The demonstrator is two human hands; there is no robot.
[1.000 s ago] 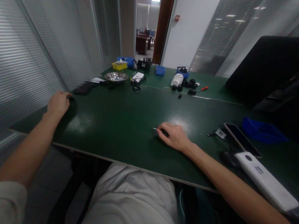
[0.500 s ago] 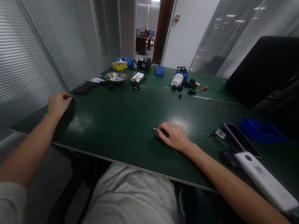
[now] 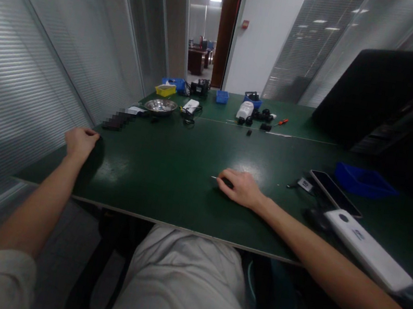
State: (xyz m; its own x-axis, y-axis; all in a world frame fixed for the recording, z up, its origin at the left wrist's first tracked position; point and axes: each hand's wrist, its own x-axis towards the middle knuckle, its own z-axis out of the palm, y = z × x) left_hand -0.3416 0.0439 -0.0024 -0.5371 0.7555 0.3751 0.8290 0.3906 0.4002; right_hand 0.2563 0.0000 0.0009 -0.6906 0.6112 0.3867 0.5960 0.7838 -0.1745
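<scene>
Farthest left, nearer the person than the metal bowl (image 3: 161, 107) and to its left, the left hand (image 3: 80, 143) is at the side of the green table (image 3: 161, 189). Its fingers are drawn together, but whether they grip anything cannot be told, since the hand hides what might lie between them.

Directly right of the bowl lies a white box (image 3: 190, 106) with dark cables around it. Nearer the person and right of the bowl, a thin pale piece (image 3: 213, 177) sticks out leftward from the right hand (image 3: 240, 187), apparently pinched between thumb and forefinger, with the other fingers curled. Something so slim probably calls for a light, even pinch, as squeezing hard could twist it or make it slip. Leaving the tip free and in plain sight, and resting the heel of the hand on the table, should help steadiness.

Right of the bowl and a little nearer the person is a small black piece (image 3: 248, 132), well apart from the hand. Farther right, at about the bowl's depth, lies an orange-handled screwdriver (image 3: 283, 121). Well right of the bowl and nearer the person are a phone (image 3: 334, 193), a blue tray (image 3: 364, 182) and a long white device (image 3: 368, 248).
</scene>
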